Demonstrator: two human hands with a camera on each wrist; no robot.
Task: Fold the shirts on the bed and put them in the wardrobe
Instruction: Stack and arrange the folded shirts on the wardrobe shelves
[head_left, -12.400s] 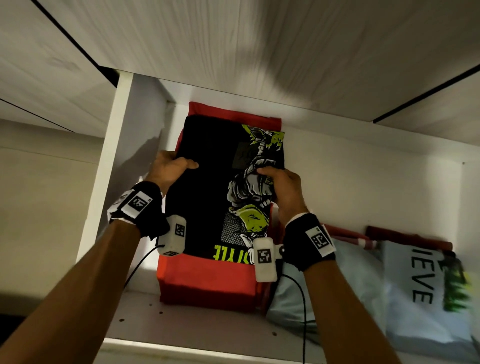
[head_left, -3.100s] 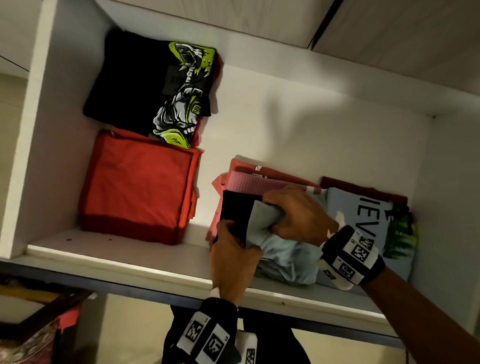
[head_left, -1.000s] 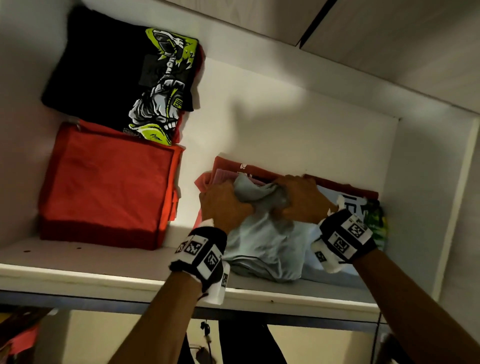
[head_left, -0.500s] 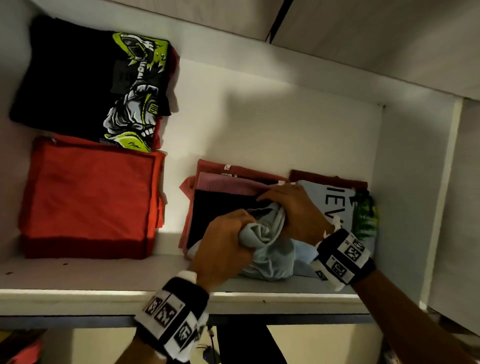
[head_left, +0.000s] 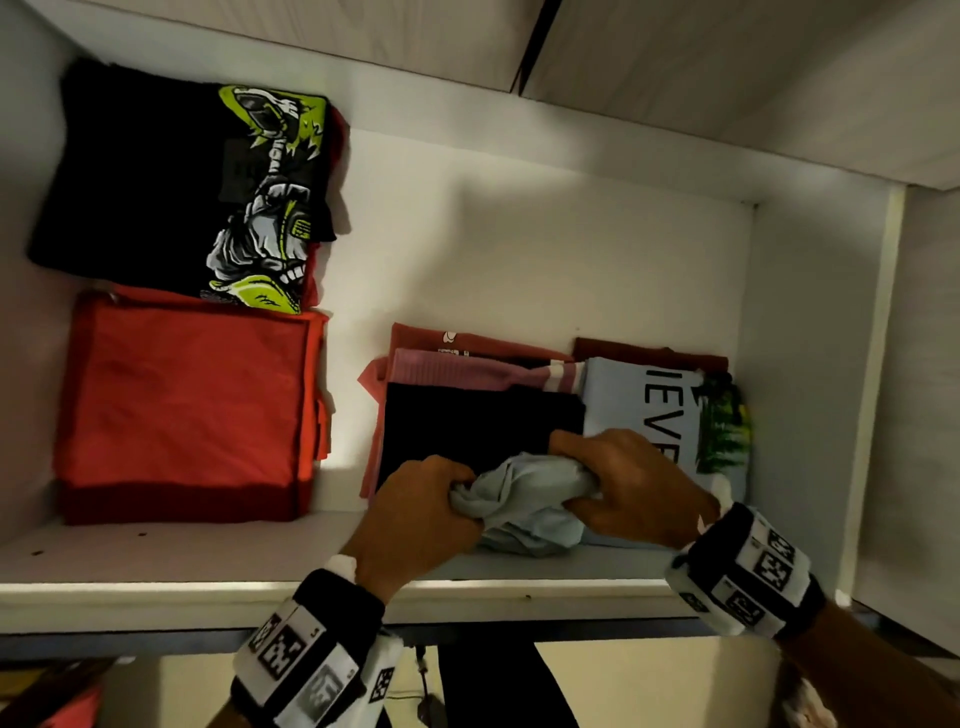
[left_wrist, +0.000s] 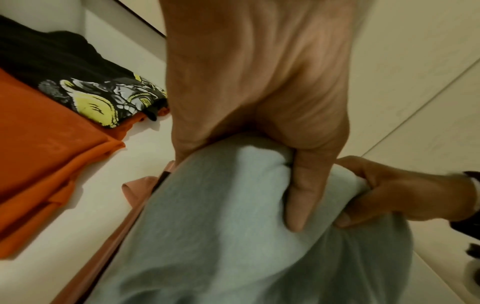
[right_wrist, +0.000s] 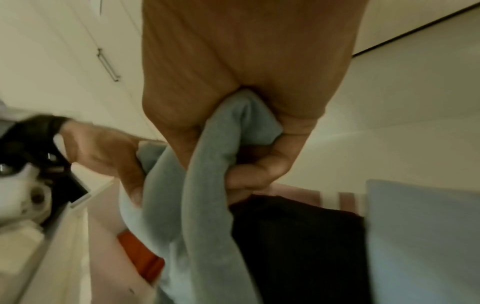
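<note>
A crumpled pale blue shirt lies bunched at the front of the wardrobe shelf, in front of the middle pile. My left hand grips its left end and my right hand grips its right end. In the left wrist view the left fingers curl over the pale blue shirt. The right wrist view shows my right hand clutching a twisted fold of the shirt. Behind them a black folded shirt lies on pink and red ones.
A black shirt with a green print tops a tall red stack at the shelf's left. A light blue lettered shirt on a dark red one lies at the right, near the side wall. Bare shelf board separates the piles.
Both hands have drawn the pale blue shirt forward and lower, off the middle pile, baring more of the black folded shirt. The bundle is now smaller and tighter between them.
</note>
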